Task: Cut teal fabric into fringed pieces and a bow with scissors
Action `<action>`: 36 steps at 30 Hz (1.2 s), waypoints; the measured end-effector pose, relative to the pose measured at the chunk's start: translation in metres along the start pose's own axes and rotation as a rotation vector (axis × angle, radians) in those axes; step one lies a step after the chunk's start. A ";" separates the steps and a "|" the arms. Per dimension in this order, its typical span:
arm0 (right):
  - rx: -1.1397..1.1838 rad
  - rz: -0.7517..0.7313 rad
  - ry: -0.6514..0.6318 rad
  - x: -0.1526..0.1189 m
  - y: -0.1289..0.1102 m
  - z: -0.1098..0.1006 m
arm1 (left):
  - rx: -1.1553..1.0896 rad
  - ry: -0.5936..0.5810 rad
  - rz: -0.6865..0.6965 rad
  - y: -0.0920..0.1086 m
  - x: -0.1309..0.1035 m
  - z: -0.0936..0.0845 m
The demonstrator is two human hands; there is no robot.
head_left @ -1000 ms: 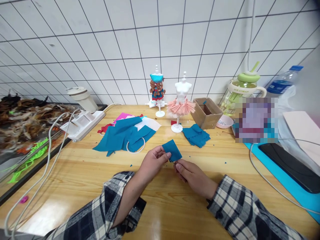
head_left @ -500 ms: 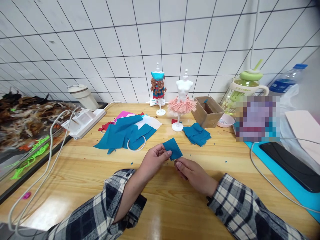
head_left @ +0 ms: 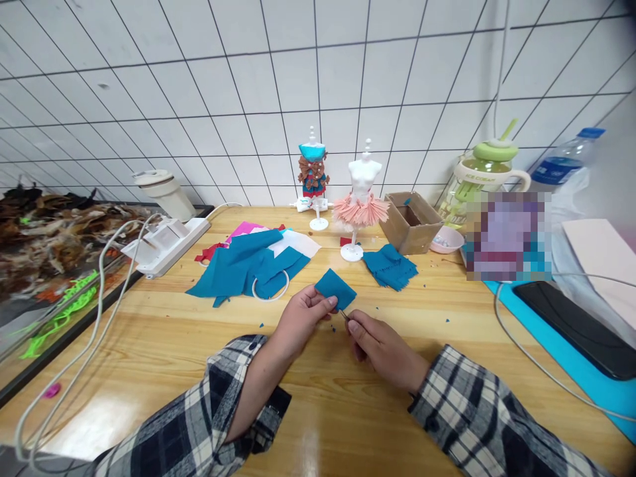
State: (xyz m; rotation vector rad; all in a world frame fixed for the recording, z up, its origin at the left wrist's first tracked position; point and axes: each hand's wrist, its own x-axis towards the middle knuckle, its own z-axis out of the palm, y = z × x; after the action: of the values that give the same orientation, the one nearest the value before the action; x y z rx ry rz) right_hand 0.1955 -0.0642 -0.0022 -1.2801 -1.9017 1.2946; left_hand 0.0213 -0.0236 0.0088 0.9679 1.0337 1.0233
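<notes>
A small teal cloth square (head_left: 336, 289) is pinched between the thumb and fingers of my left hand (head_left: 304, 314). My right hand (head_left: 373, 341) is closed around a small metal tool (head_left: 344, 315) whose tip meets the cloth's lower edge; most of the tool is hidden in the fingers. Just beyond lies a stack of teal pieces with jagged edges (head_left: 391, 267). Larger teal fabric (head_left: 233, 268) spreads out to the left, a white ring (head_left: 270, 298) resting on it.
Behind stand a mannequin with a pink pleated skirt (head_left: 361, 209), a dressed mannequin (head_left: 313, 173), a cardboard box (head_left: 412, 232) and a pink bowl (head_left: 447, 240). A power strip (head_left: 173, 245) sits left; a black phone (head_left: 571, 328) and green-lidded jug (head_left: 489, 172) are right.
The cloth square has shifted slightly left and turned in my left hand. More of the metal tool shows at my right fingertips, and small teal scraps now show on the table below the cloth.
</notes>
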 end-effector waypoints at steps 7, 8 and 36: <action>0.046 -0.007 0.005 0.001 0.001 0.003 | 0.022 -0.035 -0.006 0.000 0.000 -0.001; 0.049 -0.006 0.010 0.001 0.001 0.003 | 0.025 -0.036 -0.004 0.000 0.001 -0.001; -0.019 -0.008 0.040 0.002 -0.005 0.007 | 0.078 -0.033 -0.027 0.000 0.002 -0.004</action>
State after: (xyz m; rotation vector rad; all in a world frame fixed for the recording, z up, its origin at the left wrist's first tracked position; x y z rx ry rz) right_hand 0.1873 -0.0660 -0.0011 -1.2972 -1.8943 1.2406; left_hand 0.0181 -0.0208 0.0071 1.0284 1.0629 0.9479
